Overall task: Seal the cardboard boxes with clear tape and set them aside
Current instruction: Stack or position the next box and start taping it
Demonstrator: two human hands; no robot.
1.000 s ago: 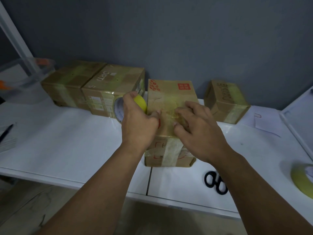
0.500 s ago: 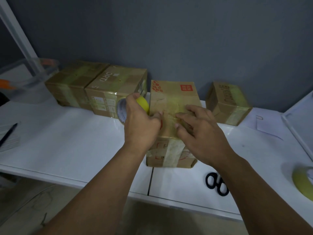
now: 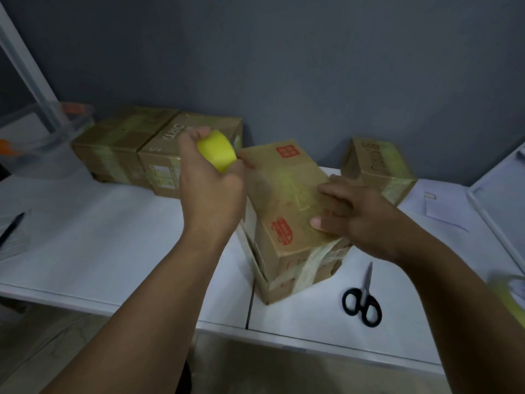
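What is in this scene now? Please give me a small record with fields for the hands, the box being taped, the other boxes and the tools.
left hand: grips the yellow tape roll, raised beside the box
right hand: fingers flat on the top of the box
box in work: stands turned at an angle on the white table, tape bands around it
other boxes: two at the back left, one at the back right
scissors: black handles, lying right of the box
second tape roll: right edge, blurred
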